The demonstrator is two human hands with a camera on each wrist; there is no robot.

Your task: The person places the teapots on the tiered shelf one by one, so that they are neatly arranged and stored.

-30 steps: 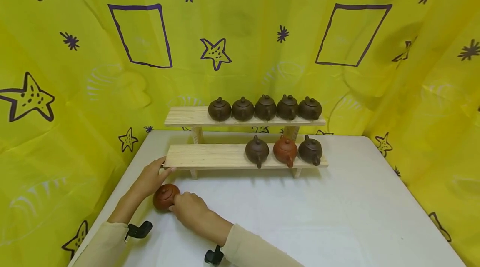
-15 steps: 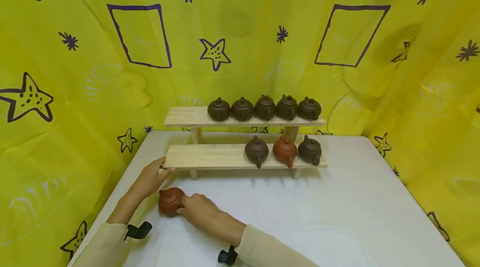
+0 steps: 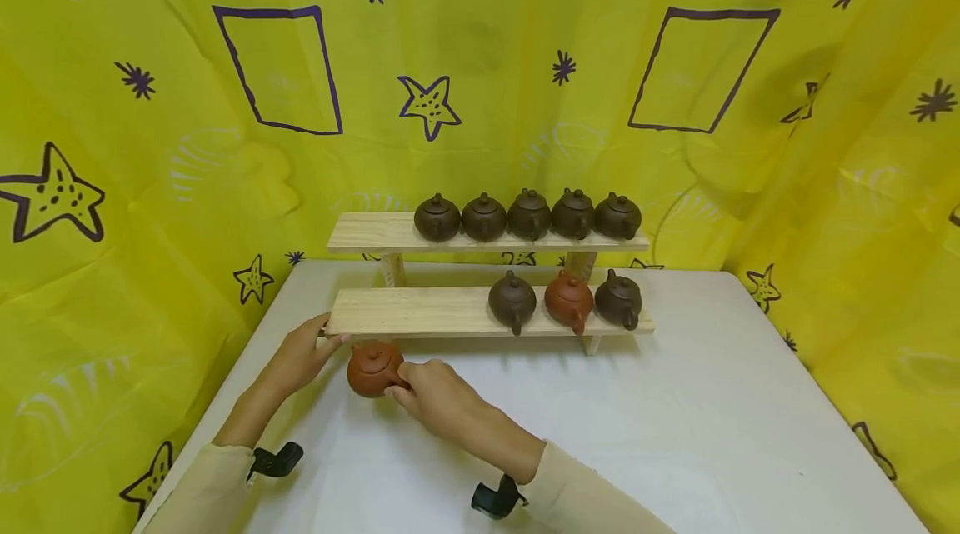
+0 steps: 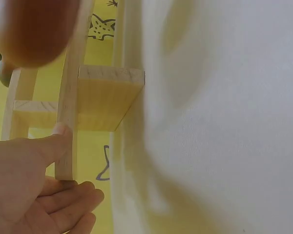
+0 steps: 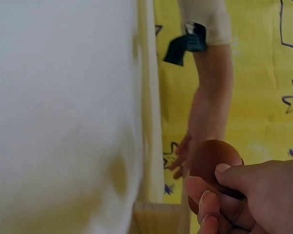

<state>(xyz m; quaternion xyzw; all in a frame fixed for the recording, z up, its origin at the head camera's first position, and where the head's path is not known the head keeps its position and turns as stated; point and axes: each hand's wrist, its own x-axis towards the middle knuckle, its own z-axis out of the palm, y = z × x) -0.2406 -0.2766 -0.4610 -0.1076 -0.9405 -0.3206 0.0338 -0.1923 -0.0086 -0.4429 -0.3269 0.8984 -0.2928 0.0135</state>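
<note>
- The right hand point(image 3: 435, 392) is curled around a red teapot point(image 3: 373, 369); its lifted height is shown only by the head view.
- The left hand point(image 4: 24, 185) is pressed, fingers straight, against the shelf point(image 4: 68, 126) end.

Matt clay teapot point(image 3: 372, 369), raw pale wood shelf point(image 3: 420, 313), smooth white table point(image 3: 675, 417).

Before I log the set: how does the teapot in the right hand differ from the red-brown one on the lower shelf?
The held teapot is off the shelf, in front of the lower shelf; the shelf teapot stands on it between two dark pots. The right hand grips the held one; nothing touches the shelf one. The shelf one's spout faces the camera; the held one's is hidden. Both are small, round, lidded and reddish-brown.
</note>
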